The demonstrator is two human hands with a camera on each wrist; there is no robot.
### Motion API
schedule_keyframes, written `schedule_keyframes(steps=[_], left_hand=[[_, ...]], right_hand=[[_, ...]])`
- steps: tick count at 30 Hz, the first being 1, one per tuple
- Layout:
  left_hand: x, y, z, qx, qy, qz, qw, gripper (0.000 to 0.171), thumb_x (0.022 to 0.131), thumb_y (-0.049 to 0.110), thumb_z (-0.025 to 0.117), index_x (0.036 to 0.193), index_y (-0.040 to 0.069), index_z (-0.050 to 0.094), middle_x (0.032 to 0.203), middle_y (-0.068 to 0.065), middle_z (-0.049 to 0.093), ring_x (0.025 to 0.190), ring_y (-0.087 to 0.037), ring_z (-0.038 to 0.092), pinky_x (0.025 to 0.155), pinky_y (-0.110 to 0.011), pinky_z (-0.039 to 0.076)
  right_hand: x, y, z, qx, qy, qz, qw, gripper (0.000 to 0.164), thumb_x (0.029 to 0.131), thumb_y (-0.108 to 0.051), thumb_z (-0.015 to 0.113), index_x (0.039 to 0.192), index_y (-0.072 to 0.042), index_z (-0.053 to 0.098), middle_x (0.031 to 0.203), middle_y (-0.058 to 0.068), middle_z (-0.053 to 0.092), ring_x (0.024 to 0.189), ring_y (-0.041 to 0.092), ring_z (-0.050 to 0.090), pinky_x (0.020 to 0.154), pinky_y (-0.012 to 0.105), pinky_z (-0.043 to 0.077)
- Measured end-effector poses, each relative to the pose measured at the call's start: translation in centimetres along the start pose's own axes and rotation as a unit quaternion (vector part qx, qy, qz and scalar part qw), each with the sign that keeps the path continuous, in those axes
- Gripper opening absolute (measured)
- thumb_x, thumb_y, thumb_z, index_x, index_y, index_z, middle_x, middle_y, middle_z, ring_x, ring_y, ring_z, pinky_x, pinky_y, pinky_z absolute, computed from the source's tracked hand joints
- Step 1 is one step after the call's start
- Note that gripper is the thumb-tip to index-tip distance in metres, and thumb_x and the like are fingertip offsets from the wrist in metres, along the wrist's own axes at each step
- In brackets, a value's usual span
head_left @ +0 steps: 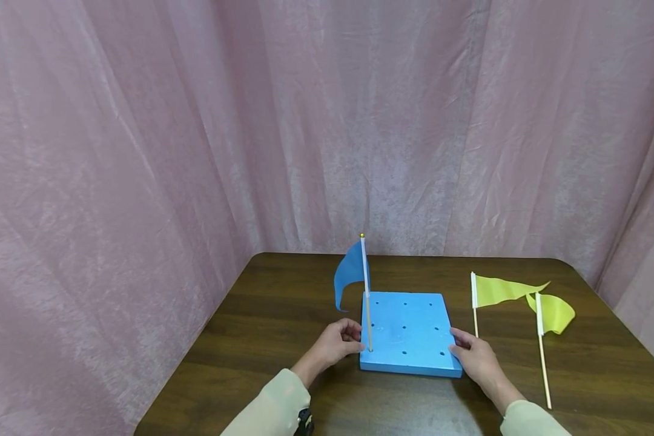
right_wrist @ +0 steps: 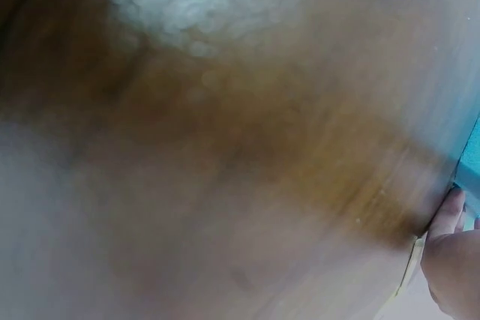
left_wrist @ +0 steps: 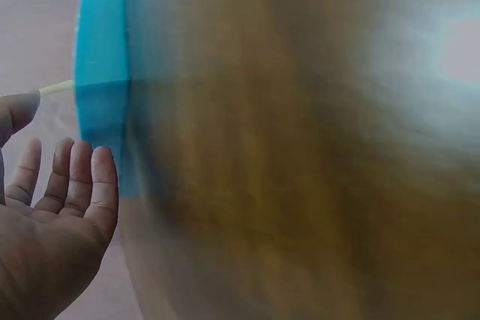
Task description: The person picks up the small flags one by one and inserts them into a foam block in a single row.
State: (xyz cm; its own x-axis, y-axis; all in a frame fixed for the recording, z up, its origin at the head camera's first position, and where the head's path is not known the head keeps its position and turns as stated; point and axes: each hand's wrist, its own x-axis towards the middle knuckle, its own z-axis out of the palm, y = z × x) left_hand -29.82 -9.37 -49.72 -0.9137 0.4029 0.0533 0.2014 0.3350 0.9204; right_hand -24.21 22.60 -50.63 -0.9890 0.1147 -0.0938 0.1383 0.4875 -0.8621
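A light blue square board (head_left: 414,333) with several small holes lies on the table. In its near-left hole stands a blue pennant flag (head_left: 351,272) on a wooden stick with a gold tip. My left hand (head_left: 335,344) is at the board's left edge, thumb close to the near-left corner. In the left wrist view, this hand's fingers (left_wrist: 79,174) are loosely extended beside the board's side (left_wrist: 101,43). My right hand (head_left: 476,358) touches the board's right edge with its fingertips. The right wrist view shows only part of that hand (right_wrist: 450,252) against the board.
Two yellow pennant flags lie on the dark wooden table (head_left: 283,290), right of the board: one flag (head_left: 501,292) behind my right hand, the other flag (head_left: 557,312) farther right, its stick toward me. Pink curtains (head_left: 327,121) hang behind the table.
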Motion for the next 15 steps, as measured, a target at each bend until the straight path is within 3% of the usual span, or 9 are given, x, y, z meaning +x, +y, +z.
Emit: schedule_keyframes(steps=[10, 15], left_hand=[[-0.6, -0.91, 0.19, 0.041, -0.023, -0.03, 0.9985, 0.032, 0.086, 0.014, 0.078, 0.114, 0.007, 0.064, 0.1, -0.006, 0.061, 0.087, -0.019, 0.055, 0.074, -0.031, 0.048], [-0.78, -1.05, 0.33, 0.041, -0.039, -0.031, 0.9979, 0.034, 0.086, 0.012, 0.078, 0.117, 0.006, 0.064, 0.1, -0.006, 0.06, 0.087, -0.019, 0.055, 0.071, -0.03, 0.049]], right_hand=[[0.11, -0.32, -0.01, -0.002, -0.001, 0.012, 1.0, 0.046, 0.102, -0.008, 0.049, 0.145, 0.007, 0.042, 0.141, 0.036, 0.042, 0.131, 0.05, 0.039, 0.106, 0.062, 0.03], [0.16, -0.44, 0.06, -0.003, -0.004, 0.022, 1.0, 0.046, 0.103, -0.009, 0.049, 0.145, 0.007, 0.04, 0.143, 0.036, 0.04, 0.132, 0.05, 0.037, 0.106, 0.061, 0.031]])
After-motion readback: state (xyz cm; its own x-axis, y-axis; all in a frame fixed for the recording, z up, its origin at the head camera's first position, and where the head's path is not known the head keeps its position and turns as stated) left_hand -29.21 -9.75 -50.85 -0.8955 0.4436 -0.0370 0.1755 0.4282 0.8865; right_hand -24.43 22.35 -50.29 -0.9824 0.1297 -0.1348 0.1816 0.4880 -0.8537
